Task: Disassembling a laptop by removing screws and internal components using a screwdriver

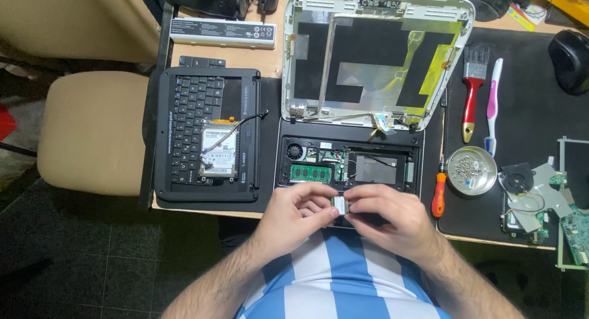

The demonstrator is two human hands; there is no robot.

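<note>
Both hands meet at the near edge of the desk, just in front of the opened laptop base [350, 165]; the left hand [293, 213] is curled, its fingertips pinched on the left end of a small card-like circuit module [340, 203], and the right hand [385, 213] is likewise curled, its thumb and forefinger closed on the module's right end; the module sits between the two sets of fingertips, held just above the front rim of the base, and only a small pale patch of it shows, so its underside cannot be told; inside the base a green memory stick [310, 173] lies beside a small fan [296, 151]; behind the base the white display lid [377, 55] lies open with black and yellow patches on its inner face; to the left a black keyboard panel [205, 135] carries a silver hard drive [219, 149] on top of it, and a long grey battery [223, 34] lies beyond that; to the right an orange-handled screwdriver [438, 193] rests just beside a round metal dish [472, 170] holding screws; a red-handled brush [472, 89] and a pink-and-white toothbrush [492, 104] lie side by side on the black mat [521, 122]; loose circuit boards [540, 202] sit at the far right.
</note>
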